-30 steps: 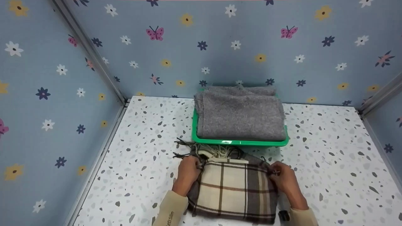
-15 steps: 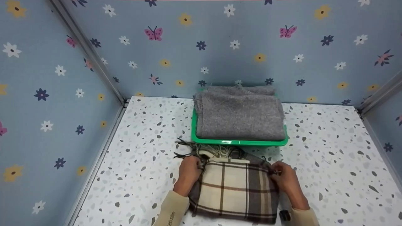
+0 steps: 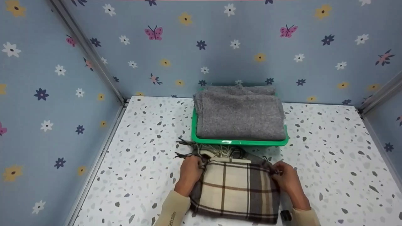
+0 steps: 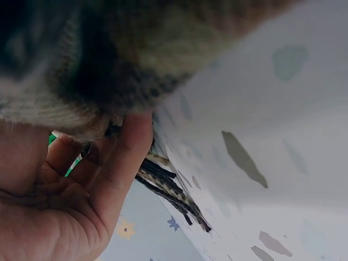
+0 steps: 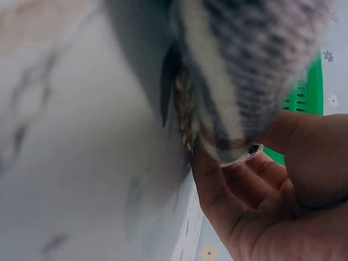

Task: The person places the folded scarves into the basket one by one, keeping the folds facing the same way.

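A folded plaid scarf (image 3: pixel 232 188) in cream, grey and brown lies on the speckled table in the head view, its fringe (image 3: pixel 223 150) toward the basket. The left hand (image 3: pixel 190 174) pinches its far left corner, and dark fringe strands (image 4: pixel 174 190) hang past the fingers in the left wrist view. At the far right corner the right hand (image 3: pixel 286 177) pinches the scarf's edge between thumb and fingers. In the right wrist view the plaid cloth (image 5: pixel 239 70) bulges over the right fingers (image 5: pixel 215 190). The scarf hides some of the fingertips in both wrist views.
Just beyond the scarf stands a green basket (image 3: pixel 241 143) holding folded grey cloth (image 3: pixel 241 116). Behind it rises a blue flowered wall (image 3: pixel 220 47), with another wall (image 3: pixel 56 110) at the left. White speckled tabletop (image 3: pixel 329 157) extends on both sides.
Both hands and the scarf have shifted very slightly to the right. The hold on the two corners looks the same, and the basket has stayed in place.
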Available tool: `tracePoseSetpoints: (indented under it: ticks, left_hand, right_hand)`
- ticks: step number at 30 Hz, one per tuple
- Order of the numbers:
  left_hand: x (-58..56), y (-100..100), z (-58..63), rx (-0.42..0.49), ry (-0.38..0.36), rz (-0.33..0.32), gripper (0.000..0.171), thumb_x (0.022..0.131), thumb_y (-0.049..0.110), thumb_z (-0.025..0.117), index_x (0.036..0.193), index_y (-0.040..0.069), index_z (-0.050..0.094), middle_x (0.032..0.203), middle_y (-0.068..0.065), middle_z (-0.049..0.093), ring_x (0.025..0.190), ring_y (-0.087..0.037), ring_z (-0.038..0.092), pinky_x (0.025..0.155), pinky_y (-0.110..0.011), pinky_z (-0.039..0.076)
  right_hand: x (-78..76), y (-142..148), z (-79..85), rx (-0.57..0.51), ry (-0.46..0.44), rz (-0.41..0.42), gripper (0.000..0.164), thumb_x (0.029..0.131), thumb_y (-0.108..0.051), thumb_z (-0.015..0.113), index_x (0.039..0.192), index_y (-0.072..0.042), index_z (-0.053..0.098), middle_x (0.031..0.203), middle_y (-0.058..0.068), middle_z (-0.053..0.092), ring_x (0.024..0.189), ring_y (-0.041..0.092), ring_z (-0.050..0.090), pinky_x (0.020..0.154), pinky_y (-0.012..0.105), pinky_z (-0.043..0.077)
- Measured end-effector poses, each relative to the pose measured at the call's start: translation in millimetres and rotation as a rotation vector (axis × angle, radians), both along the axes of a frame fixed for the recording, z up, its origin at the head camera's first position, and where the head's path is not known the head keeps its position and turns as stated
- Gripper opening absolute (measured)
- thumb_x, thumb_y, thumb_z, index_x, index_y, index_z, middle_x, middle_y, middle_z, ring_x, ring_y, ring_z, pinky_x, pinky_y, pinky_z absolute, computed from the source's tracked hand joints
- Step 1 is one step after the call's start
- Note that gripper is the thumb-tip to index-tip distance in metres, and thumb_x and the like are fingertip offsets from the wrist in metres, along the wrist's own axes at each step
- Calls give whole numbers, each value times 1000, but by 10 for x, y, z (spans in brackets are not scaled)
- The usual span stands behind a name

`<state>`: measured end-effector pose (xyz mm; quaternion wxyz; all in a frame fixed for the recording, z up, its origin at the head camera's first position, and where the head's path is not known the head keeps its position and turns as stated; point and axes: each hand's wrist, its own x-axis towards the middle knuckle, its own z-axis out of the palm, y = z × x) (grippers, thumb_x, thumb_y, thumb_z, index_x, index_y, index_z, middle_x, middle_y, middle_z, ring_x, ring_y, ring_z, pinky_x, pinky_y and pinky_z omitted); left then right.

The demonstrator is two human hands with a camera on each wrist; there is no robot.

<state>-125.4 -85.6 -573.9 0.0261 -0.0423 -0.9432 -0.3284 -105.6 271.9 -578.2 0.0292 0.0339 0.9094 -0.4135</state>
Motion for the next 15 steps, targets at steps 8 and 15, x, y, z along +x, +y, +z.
tracePoseSetpoints:
  ticks: [8, 15]
  left_hand:
    - [-4, 22, -12, 7, 5, -8, 55, 79, -15, 74, 62, 19, 34, 57, 6, 33, 56, -11, 30, 55, -30, 26]
    - [1, 55, 4, -5, 27, -11, 46, 77, -14, 76, 61, 16, 45, 58, 0, 48, 56, -12, 38, 56, -30, 30]
  right_hand:
    - [-9, 23, 7, 16, -14, -7, 20, 82, 16, 72, 96, 1, 71, 94, 18, 74, 85, 27, 67, 73, 39, 51]
    - [-1, 51, 13, 37, -1, -7, 20, 82, 15, 71, 94, -1, 71, 91, 15, 74, 85, 27, 68, 73, 38, 51]
